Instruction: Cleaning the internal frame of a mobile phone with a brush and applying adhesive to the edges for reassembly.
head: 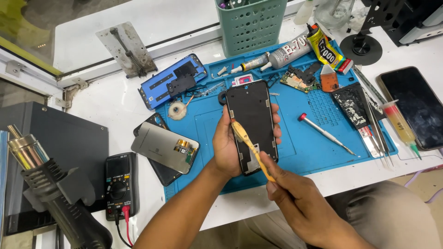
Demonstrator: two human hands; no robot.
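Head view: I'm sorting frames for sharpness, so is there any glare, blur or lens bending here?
Head view: lit evenly from above, with soft shadows; the phone frame in the left hand and the yellow brush in the right hand look sharp; faint sheen on the dark phone screen at right; table edges bow slightly toward the corners.

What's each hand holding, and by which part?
Left hand holds the black phone frame by its long side edges. Right hand holds a yellow brush by its handle's lower end.
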